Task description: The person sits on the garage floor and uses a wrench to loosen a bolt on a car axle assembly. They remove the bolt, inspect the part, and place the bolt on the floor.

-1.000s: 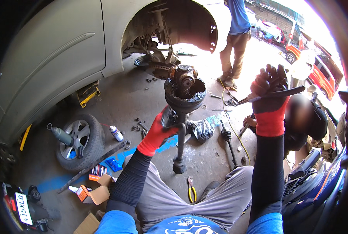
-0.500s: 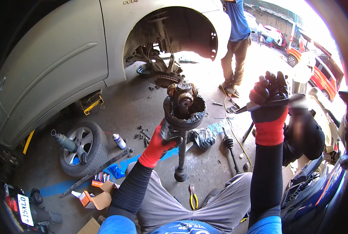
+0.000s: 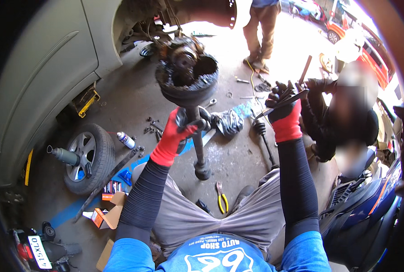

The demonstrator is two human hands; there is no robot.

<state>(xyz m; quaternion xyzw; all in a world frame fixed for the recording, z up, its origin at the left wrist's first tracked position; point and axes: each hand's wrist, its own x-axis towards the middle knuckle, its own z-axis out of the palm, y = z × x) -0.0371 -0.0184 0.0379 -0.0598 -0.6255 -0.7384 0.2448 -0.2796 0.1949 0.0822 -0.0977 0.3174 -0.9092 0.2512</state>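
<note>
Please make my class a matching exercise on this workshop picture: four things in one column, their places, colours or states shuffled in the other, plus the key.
1. Greasy axle shaft
2. Pliers
3. Loose wheel
4. Spray can

A. Just beside the wheel
B. Yellow-handled
C. Gripped by the left hand
D. Silver-rimmed, black-tyred

Pairs: 1-C, 2-B, 3-D, 4-A

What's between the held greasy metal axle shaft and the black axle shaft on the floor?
In the head view, a crumpled black plastic bag and a pale flat strip show between the held shaft and the floor shaft.
</note>
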